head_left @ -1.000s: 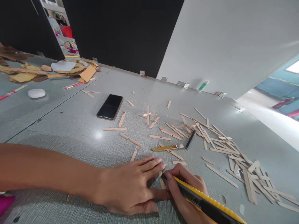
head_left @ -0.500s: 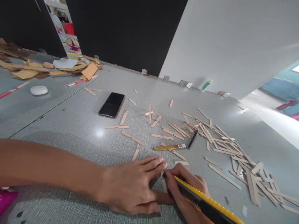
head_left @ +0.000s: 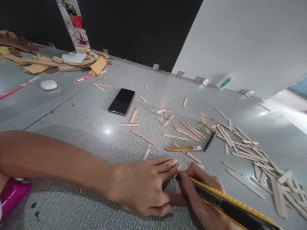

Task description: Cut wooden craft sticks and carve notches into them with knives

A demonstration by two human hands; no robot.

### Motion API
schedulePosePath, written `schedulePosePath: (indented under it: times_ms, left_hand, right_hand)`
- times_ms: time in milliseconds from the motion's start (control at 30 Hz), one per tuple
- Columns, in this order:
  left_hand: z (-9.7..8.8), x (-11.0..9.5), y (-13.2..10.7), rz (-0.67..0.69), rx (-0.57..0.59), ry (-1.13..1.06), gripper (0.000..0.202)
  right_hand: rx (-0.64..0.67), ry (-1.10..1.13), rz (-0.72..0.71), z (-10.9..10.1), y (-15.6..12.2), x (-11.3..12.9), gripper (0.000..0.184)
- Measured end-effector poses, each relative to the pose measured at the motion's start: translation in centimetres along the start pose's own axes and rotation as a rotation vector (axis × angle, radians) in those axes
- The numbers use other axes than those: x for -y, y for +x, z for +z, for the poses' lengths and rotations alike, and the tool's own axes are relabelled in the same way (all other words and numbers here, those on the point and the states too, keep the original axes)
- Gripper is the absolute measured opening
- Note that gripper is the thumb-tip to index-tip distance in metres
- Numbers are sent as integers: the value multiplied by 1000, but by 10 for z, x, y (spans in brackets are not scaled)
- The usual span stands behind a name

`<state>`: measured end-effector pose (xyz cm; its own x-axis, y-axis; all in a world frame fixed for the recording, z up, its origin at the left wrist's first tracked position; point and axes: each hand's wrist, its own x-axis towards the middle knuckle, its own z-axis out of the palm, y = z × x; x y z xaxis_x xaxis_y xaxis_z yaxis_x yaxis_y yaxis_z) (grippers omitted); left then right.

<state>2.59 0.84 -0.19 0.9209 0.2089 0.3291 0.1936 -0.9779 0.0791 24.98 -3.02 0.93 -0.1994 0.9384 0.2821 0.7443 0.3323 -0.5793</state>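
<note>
Cutter (head_left: 230,204) clasped in right hand (head_left: 203,210), apparently scoring stick (head_left: 177,187) pinned by spread left hand (head_left: 144,188), next stroke seemingly calling for steady pressure between them.

The left forearm (head_left: 59,156), bare all the way to the left edge of the frame, is broad there and tapers smoothly to a slimmer wrist (head_left: 112,185), which bears one small dark spot (head_left: 114,179). The left hand (head_left: 146,188), in the lower middle, is bare too, its fingers slender with rounded tips and short nails; a tiny pale fleck (head_left: 133,198) marks its back. The right hand (head_left: 203,195), at the lower right of centre, is likewise bare, with slim fingers and a smooth thumb (head_left: 192,188).
</note>
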Motion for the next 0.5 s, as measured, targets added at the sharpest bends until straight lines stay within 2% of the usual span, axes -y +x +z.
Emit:
schedulePosePath:
  times_ms: [267, 500]
  left_hand:
    - [0, -3, 1, -5, -18, 75, 43]
    - [-1, -6, 1, -19, -44, 111, 51]
  right_hand:
    - [97, 41, -47, -6, 4, 3, 38]
    - [159, 117, -93, -7, 3, 4, 34]
